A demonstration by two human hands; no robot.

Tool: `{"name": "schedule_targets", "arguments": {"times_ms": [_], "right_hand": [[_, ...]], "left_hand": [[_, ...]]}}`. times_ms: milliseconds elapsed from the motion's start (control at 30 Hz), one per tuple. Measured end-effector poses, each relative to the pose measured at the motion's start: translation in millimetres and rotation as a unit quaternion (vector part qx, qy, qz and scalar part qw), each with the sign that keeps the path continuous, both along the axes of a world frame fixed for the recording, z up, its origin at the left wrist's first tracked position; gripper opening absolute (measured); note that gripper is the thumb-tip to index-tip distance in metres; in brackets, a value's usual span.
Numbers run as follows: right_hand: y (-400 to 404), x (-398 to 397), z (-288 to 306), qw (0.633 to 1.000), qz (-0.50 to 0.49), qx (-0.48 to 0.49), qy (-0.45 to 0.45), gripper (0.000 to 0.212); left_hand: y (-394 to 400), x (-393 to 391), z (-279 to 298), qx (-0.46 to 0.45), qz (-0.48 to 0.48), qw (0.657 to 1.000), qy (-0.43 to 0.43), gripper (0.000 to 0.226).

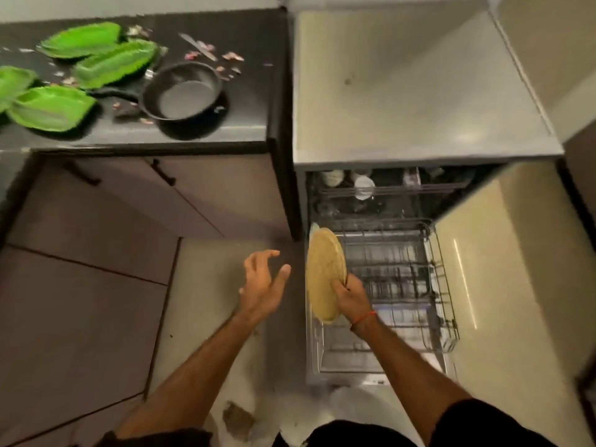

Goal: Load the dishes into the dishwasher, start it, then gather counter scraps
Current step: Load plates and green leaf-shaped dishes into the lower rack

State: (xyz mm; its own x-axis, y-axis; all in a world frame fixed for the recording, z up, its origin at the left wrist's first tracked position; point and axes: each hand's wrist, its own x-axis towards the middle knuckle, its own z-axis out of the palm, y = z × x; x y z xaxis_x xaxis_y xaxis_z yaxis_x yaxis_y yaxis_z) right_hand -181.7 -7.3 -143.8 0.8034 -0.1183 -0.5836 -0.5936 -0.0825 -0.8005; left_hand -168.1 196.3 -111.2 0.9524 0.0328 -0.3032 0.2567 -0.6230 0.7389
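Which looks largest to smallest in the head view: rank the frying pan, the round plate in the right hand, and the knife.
1. Frying pan
2. Round plate, though nearer the camera, so unsure
3. Knife

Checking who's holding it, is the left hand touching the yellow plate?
Apart. The head view shows floor between the open left hand and the yellow plate.

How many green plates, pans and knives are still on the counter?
Green plates: 4
Pans: 1
Knives: 1
Total: 6
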Motion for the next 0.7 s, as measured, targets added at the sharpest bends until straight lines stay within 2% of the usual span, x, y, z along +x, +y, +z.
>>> {"name": "schedule_targets", "arguments": {"times_ms": [100,200,267,467,700], "right_hand": [[-34,17,-54,0.998,-0.005,-0.035,0.045,0.009],[-42,47,-107,0.996,0.009,-0.075,0.049,0.013],[-38,72,-145,0.993,0.039,-0.107,0.03,0.028],[-10,141,-246,0.987,0.097,-0.13,0.008,0.052],[3,185,-313,0.986,0.107,-0.119,0.037,0.061]], "left_hand": [[-48,11,-26,-0.008,-0.019,0.999,0.037,0.043],[-81,19,-49,-0.023,-0.027,0.997,0.065,0.033],[-96,20,-72,-0.017,-0.03,0.997,0.068,0.022],[-108,6,-112,-0.01,0.005,0.994,0.11,0.026],[-77,-30,-134,-0.018,0.056,0.983,0.176,0.03]]}}
